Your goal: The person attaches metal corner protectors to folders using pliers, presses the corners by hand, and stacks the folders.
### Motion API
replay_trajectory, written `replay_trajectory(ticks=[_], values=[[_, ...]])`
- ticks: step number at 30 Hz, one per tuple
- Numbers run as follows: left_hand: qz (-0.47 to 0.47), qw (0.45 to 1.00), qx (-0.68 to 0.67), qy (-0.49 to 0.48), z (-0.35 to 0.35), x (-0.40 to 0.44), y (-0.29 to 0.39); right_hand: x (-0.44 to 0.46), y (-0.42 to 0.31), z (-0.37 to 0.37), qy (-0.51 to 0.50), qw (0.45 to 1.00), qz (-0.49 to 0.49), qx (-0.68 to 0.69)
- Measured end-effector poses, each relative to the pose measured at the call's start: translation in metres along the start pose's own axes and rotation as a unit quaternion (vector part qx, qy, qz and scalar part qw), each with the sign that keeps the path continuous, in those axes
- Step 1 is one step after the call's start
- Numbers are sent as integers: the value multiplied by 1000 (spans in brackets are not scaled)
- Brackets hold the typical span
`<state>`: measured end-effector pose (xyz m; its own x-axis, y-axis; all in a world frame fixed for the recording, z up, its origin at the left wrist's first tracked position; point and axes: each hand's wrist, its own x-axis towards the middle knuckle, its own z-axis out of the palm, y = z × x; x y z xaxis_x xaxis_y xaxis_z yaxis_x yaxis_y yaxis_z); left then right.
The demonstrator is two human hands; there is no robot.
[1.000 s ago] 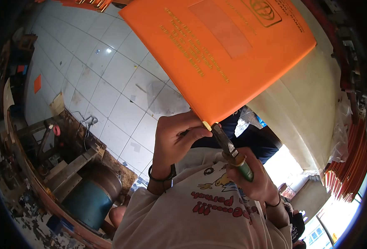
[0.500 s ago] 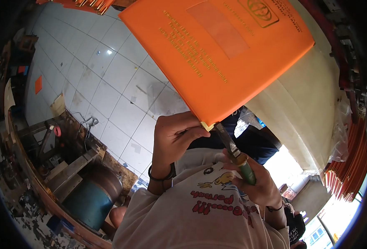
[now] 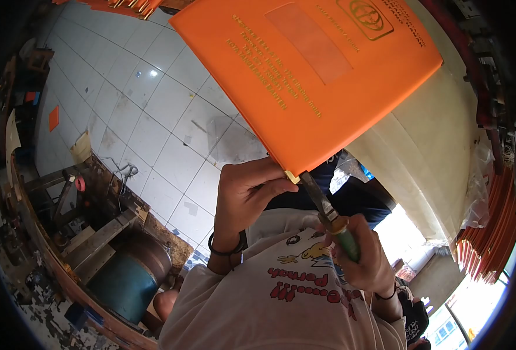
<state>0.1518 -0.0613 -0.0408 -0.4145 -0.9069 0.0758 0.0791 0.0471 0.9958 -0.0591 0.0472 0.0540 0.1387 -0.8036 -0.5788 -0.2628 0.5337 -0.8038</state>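
Observation:
An orange folder (image 3: 304, 76) with gold lettering and a clear window fills the upper middle. At its lowest corner sits a small gold metal corner piece (image 3: 292, 177), which my left hand (image 3: 249, 192) pinches between thumb and fingers. My right hand (image 3: 366, 256) is wrapped round the green handle of a metal tool (image 3: 319, 198), apparently pliers. The tool's tip is at the folder's lower edge, just right of the gold piece; whether its jaws touch the piece cannot be made out.
Below the hands is my printed white shirt (image 3: 310, 286). A blue-green drum (image 3: 124, 283) and a wooden frame are at the lower left, beside a tiled floor (image 3: 153, 105). Stacked orange folders (image 3: 488, 227) lie at the right, near a cream sheet (image 3: 421, 140). Someone's dark clothing (image 3: 357, 204) shows beyond my right hand.
My right hand's fingers loosened on the green handle half a second ago and are now closed round it again. The folder and gold piece have shifted only slightly.

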Motion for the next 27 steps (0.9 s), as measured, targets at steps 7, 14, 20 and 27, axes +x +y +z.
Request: replay_trajectory(ticks=[7,14,20,27], values=[[-3,1000,23,3,0,-1,0,12,-2,2,-28,998,-51,-30],[1,999,24,38,3,0,1,6,15,8,87,994,-60,6],[19,999,12,33,3,1,0,17,8,3,24,998,-18,-53],[6,999,8,31,1,2,5,27,7,4,12,998,0,-53]])
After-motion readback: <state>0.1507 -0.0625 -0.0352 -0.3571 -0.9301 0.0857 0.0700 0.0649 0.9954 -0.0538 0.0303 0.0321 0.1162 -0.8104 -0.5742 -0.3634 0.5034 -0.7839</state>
